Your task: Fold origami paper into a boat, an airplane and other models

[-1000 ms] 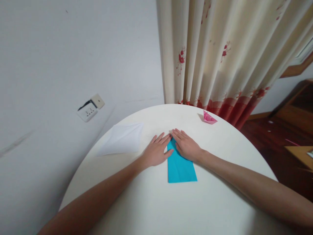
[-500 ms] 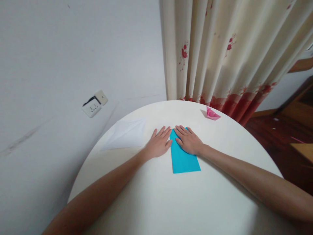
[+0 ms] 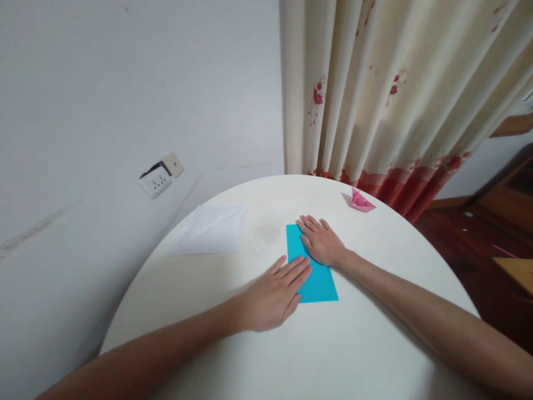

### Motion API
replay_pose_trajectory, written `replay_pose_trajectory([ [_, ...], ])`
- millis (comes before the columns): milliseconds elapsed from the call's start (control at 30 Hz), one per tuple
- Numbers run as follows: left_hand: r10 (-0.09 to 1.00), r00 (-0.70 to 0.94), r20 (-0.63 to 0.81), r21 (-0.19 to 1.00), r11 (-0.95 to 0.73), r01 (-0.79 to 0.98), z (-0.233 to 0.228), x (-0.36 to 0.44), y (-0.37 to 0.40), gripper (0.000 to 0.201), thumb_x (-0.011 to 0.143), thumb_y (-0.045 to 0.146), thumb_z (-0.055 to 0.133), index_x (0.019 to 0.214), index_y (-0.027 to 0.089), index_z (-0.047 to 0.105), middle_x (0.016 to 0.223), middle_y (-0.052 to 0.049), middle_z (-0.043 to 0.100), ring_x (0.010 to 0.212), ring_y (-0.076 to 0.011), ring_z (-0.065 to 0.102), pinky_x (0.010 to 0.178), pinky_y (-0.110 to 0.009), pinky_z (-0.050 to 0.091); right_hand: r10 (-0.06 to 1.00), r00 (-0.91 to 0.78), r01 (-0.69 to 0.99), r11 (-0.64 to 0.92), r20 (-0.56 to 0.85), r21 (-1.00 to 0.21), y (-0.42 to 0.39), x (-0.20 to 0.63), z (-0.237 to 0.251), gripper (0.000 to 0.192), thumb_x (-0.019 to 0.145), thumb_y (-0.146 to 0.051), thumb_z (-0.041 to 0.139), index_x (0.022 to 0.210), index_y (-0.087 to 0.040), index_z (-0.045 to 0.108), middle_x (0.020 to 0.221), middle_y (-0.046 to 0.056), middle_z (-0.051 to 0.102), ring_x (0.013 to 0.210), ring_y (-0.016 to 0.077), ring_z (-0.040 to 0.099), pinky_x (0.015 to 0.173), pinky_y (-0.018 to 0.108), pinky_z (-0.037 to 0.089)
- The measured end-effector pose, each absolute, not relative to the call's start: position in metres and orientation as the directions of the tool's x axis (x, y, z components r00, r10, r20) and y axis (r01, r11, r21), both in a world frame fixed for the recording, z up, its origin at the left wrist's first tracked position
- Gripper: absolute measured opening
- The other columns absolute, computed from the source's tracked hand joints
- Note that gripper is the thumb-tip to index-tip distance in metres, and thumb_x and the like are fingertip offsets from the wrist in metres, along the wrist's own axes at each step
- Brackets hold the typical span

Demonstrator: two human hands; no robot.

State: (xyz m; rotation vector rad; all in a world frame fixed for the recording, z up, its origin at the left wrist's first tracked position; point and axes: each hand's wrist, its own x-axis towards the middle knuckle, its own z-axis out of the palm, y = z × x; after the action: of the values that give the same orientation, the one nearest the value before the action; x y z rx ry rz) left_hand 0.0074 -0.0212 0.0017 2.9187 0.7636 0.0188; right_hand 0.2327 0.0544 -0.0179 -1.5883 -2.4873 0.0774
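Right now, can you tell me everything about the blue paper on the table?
The bright blue folded paper is a long, smooth rectangle lying flat on the round white table, its short end toward the curtain. It looks thin and crisply creased. The right hand presses flat on its far right part, and the left hand lies with its fingers over its near left edge. Nothing else touches it.

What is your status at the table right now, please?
Both hands flat: left hand on blue paper near end, right hand far end. White sheet alongside, apart.
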Motion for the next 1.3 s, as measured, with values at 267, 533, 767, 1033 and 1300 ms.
replay_pose_trajectory([
  [267,0.459,0.888,-0.022,0.178,-0.872,0.456,0.013,0.001,-0.023,0.055,0.105,0.026,0.032,0.159,0.021,0.026,0.166,-0.006,0.027,0.155,-0.0209,0.021,0.128,-0.044,0.016,0.811,-0.49,0.847,0.53,0.321,-0.045,0.046,0.228,-0.008,0.051,0.103,-0.026,0.039,0.152,-0.011,0.042,0.164,0.017,0.028,0.155,0.0318,0.016,0.122,0.066,0.0],
  [533,0.44,0.898,-0.018,0.166,-0.884,0.437,0.011,-0.004,-0.021,0.057,0.102,0.024,0.036,0.158,0.021,0.028,0.166,-0.006,0.03,0.154,-0.022,0.026,0.127,-0.045,0.019,0.616,-0.764,0.576,0.785,0.193,-0.226,0.045,0.232,-0.014,0.051,0.107,-0.029,0.033,0.156,-0.014,0.037,0.163,0.011,0.034,0.154,0.0213,0.023,0.125,0.048,0.022],
  [767,0.438,0.899,-0.002,0.181,-0.884,0.431,0.01,-0.004,-0.02,0.058,0.102,0.024,0.035,0.159,0.022,0.026,0.166,-0.005,0.029,0.155,-0.0229,0.023,0.127,-0.045,0.02,0.759,-0.634,0.723,0.649,0.147,-0.235,0.058,0.234,-0.013,0.065,0.106,-0.049,0.032,0.16,-0.014,0.028,0.165,0.013,0.027,0.154,0.026,0.023,0.125,0.051,0.019],
  [1033,0.442,0.896,0.032,0.181,-0.884,0.43,0.006,-0.004,-0.018,0.062,0.101,0.022,0.038,0.161,0.025,0.022,0.166,-0.005,0.028,0.154,-0.0234,0.023,0.127,-0.046,0.02,0.834,-0.536,0.81,0.552,0.134,-0.199,0.063,0.237,-0.016,0.068,0.105,-0.052,0.027,0.16,-0.012,0.027,0.165,0.012,0.027,0.154,0.0256,0.022,0.125,0.05,0.019],
  [1300,0.486,0.873,0.026,0.185,-0.861,0.474,0.002,-0.004,-0.016,0.059,0.106,0.036,0.036,0.161,0.026,0.019,0.166,-0.005,0.028,0.155,-0.0222,0.021,0.127,-0.046,0.018,0.786,-0.559,0.78,0.607,0.264,-0.154,0.052,0.235,-0.014,0.058,0.105,-0.038,0.036,0.156,-0.01,0.036,0.164,0.015,0.03,0.155,0.0277,0.018,0.126,0.052,0.013],
])
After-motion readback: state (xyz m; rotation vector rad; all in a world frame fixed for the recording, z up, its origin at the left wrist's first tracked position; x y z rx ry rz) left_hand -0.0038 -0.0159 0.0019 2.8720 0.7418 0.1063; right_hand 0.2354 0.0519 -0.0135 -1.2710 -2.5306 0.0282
